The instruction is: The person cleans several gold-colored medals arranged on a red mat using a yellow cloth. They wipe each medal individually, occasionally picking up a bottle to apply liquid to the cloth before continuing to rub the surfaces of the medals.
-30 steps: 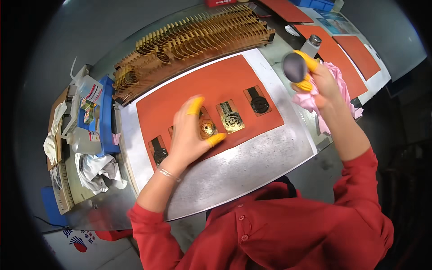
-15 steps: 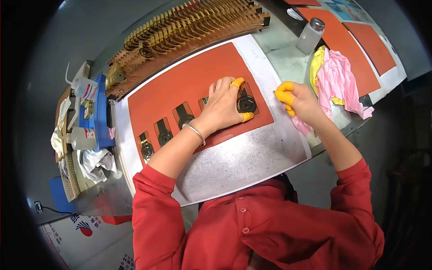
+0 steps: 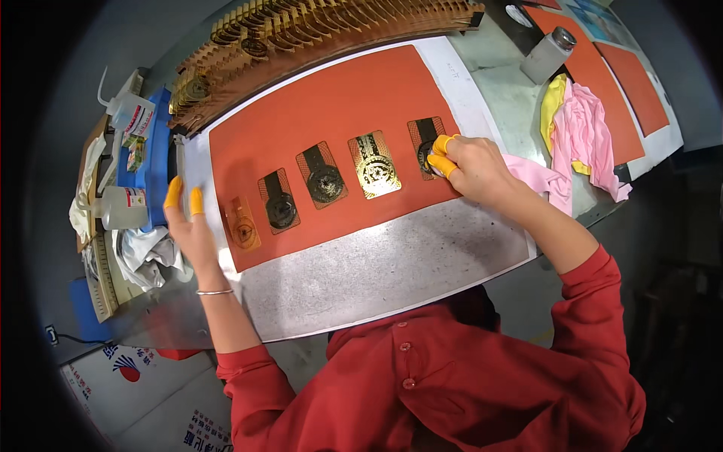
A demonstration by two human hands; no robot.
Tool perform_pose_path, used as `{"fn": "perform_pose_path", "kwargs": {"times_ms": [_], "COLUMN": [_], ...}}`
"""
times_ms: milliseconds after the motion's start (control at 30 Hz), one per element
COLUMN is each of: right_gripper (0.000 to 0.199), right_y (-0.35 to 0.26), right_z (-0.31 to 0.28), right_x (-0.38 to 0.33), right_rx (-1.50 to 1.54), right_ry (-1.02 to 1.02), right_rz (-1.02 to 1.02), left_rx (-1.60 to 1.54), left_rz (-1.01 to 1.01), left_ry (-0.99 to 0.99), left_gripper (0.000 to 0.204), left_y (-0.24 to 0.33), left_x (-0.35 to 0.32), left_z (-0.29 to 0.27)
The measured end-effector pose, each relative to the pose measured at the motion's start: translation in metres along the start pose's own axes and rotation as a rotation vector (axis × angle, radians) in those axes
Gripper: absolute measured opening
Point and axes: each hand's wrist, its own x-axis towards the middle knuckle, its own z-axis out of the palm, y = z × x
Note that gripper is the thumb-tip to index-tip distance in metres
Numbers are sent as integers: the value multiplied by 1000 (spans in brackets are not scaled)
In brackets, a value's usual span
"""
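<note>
Several thin rectangular metal plates with a ribbon-and-medallion pattern lie in a slanting row on an orange mat (image 3: 279, 128). My right hand (image 3: 482, 172), in yellow finger cots, presses closed fingertips on the rightmost plate (image 3: 424, 129), covering its lower right part. Whatever is pinched there is too small to make out. A pink cloth (image 3: 538, 173) shows by that wrist. Left of the mat, my left hand (image 3: 194, 233) hovers with its fingers apart, holding nothing. One plate (image 3: 374, 169) shines bright gold; beside it are a darker plate (image 3: 324, 177) and another dark plate (image 3: 279, 202). The leftmost plate (image 3: 242, 224) looks orange-brown.
A long slotted rack (image 3: 301, 45) of gold metal pieces stands at the back. To the left are a blue tray (image 3: 158, 166), a squeeze bottle (image 3: 132, 113), another bottle (image 3: 124, 207) and crumpled white cloth (image 3: 147, 256). At right stands a metal-capped glass bottle (image 3: 548, 55).
My left hand has left the rightmost plate and moved far left past the mat. My right hand has come left onto that plate. The view has shifted slightly.
</note>
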Motion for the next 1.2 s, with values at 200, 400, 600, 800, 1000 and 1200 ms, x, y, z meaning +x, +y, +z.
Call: {"fn": "perform_pose_path", "kwargs": {"times_ms": [200, 400, 600, 800, 1000, 1200], "right_gripper": [15, 13, 13, 16, 16, 16], "right_y": [-14, -15, -6, -6, -16, -4], "right_z": [3, 6, 11, 12, 10, 13], "right_x": [-1, -4, 16, 25, 5, 25], "right_rx": [-112, -176, -143, -215, -160, -247], "right_ry": [19, -12, -28, 29, -18, 22], "right_rz": [-35, -34, -27, -89, -151, -130], "left_rx": [-65, 12, -139, -257, -162, -280], "left_rz": [-102, -72, -249, -227, -228, -242], "left_ry": [36, -48, -120, -196, -187, -209], "left_gripper": [36, 35, 34, 33, 33, 33], "left_y": [-27, -27, -34, -36, -38, -37], "left_x": [-7, -16, -19, -17, -16, -19], "left_z": [-8, 0, 1, 8, 5, 9]}}
